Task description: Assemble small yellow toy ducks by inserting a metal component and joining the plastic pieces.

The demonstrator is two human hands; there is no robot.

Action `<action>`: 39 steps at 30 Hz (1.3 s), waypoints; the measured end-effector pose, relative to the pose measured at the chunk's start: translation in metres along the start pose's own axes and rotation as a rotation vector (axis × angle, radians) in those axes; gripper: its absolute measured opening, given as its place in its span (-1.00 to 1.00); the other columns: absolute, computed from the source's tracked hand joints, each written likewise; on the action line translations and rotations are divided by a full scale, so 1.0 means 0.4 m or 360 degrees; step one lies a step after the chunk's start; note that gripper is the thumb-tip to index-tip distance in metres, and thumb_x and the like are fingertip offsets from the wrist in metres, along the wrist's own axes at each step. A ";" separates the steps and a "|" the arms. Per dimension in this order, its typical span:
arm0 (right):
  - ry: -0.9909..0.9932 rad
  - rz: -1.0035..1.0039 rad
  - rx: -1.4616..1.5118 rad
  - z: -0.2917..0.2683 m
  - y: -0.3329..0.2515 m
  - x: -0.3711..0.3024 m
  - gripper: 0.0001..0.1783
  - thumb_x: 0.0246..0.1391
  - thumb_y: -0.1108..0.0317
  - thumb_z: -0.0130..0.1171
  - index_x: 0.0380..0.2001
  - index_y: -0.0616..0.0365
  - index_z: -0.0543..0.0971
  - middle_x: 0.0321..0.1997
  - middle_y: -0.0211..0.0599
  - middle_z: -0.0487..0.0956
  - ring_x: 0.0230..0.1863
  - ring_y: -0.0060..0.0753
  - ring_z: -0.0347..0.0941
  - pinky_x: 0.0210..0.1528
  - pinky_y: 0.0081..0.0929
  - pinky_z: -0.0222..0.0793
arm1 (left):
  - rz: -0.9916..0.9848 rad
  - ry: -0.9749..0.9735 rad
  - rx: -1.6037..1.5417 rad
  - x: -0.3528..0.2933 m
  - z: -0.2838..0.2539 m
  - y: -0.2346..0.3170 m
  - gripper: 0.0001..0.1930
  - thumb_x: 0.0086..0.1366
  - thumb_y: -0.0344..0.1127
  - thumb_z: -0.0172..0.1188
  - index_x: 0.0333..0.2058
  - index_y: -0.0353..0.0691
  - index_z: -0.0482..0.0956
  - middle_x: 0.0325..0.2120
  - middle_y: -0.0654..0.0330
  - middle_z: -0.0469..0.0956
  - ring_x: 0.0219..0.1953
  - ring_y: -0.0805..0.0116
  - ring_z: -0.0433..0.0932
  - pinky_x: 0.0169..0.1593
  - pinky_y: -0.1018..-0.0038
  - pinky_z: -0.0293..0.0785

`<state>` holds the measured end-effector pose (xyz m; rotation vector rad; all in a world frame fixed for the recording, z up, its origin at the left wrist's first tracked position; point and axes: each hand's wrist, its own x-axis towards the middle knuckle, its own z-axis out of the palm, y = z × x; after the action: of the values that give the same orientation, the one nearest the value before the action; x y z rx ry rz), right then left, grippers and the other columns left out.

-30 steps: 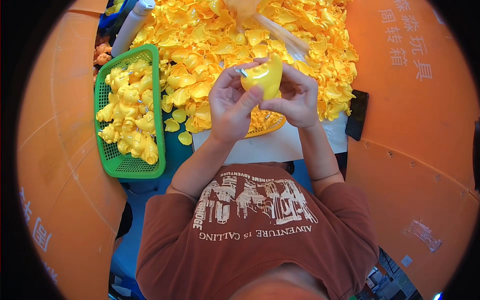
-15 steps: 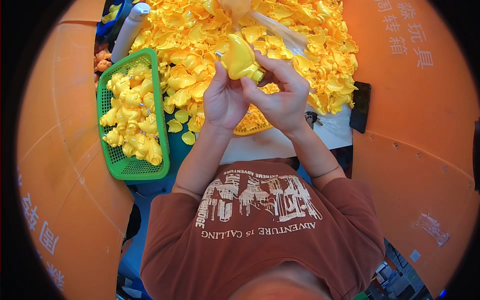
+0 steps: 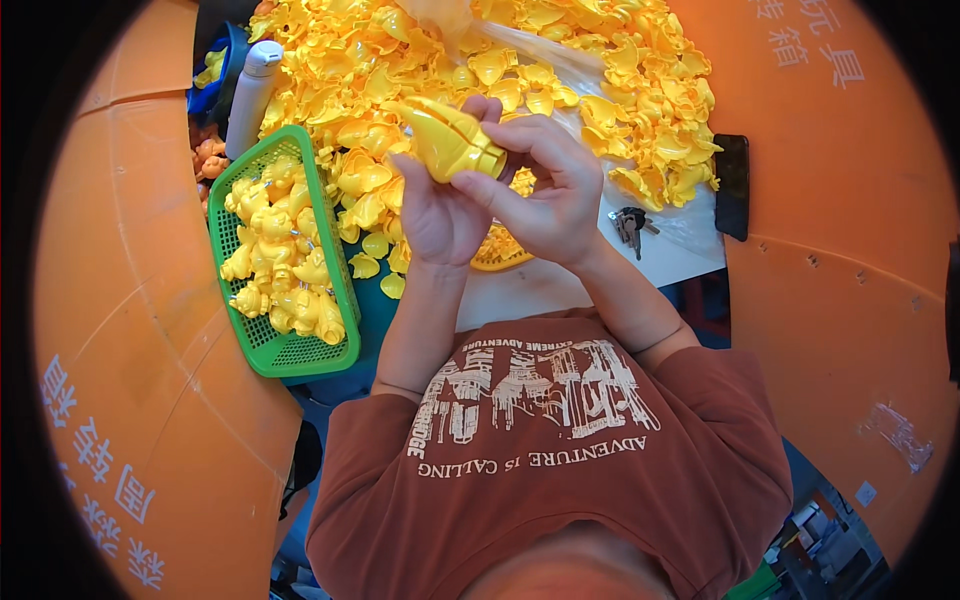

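Note:
A glossy yellow plastic toy part (image 3: 447, 142) is held up between my two hands over the near side of a large heap of yellow shell pieces (image 3: 370, 80). A dark seam runs along its upper side, and its round, stepped end points to the right. My left hand (image 3: 440, 215) supports it from below and behind, fingers closed on its far side and partly hidden. My right hand (image 3: 550, 180) grips the round end, with the thumb laid along the near side. Beyond my left forearm, a green basket (image 3: 352, 330) holds several assembled yellow figures (image 3: 275, 240), some with metal pins showing.
Behind the basket stands a white bottle (image 3: 252, 95), beside orange figures (image 3: 208, 158) and a blue container (image 3: 222, 70). Keys (image 3: 630, 228) lie on the white tabletop right of my hands, near a dark phone-like slab (image 3: 732, 187). Orange panels (image 3: 840, 230) flank both sides.
The toy part has been turned in my hands, so its seam now shows, and it sits slightly lower and further left. The view has shifted, uncovering the keys.

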<state>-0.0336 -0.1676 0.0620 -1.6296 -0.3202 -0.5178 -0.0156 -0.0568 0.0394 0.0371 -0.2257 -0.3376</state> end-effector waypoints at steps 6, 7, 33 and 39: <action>-0.0049 0.0129 0.0207 -0.002 0.019 -0.025 -0.58 -0.18 0.54 0.32 -0.18 0.35 0.44 -0.20 -0.23 0.47 -0.25 -0.53 0.44 -0.30 -0.68 0.38 | 0.0126 0.0387 0.0731 0.014 0.009 0.005 -0.48 0.26 -0.02 0.02 -0.03 -0.40 0.31 -0.09 -0.09 0.41 -0.04 0.14 0.44 0.02 0.27 0.39; -0.0117 0.0197 0.0135 -0.004 0.018 -0.026 -0.56 -0.15 0.51 0.31 -0.15 0.34 0.43 -0.16 -0.23 0.45 -0.21 -0.51 0.43 -0.27 -0.65 0.38 | 0.0208 0.0428 0.0829 0.011 -0.002 0.002 -0.51 0.23 -0.05 0.08 -0.07 -0.39 0.33 -0.14 -0.07 0.45 -0.08 0.14 0.47 0.01 0.28 0.41; -0.0084 0.1260 0.2124 -0.017 0.073 0.046 -0.55 0.23 0.10 -0.20 -0.09 0.32 0.35 -0.05 -0.02 0.43 0.06 -0.14 0.35 0.12 -0.27 0.28 | 0.0448 0.0372 0.1903 -0.009 0.056 -0.028 -0.49 -0.08 -0.53 0.38 -0.14 -0.42 0.34 -0.20 0.04 0.47 -0.22 0.38 0.53 -0.11 0.53 0.50; 0.0105 0.1287 0.1907 -0.006 0.067 0.049 -0.66 0.22 0.16 -0.18 -0.23 0.24 0.40 -0.28 -0.21 0.48 -0.26 -0.38 0.46 -0.20 -0.42 0.43 | 0.0667 0.0505 0.2029 -0.002 0.076 -0.062 -0.53 -0.10 -0.48 0.41 -0.20 -0.41 0.39 -0.32 0.12 0.47 -0.30 0.46 0.52 -0.22 0.62 0.50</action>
<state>-0.0037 -0.1754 0.0490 -0.4618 0.1100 0.2502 -0.0314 -0.0799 0.0671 1.2751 -0.0972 0.2762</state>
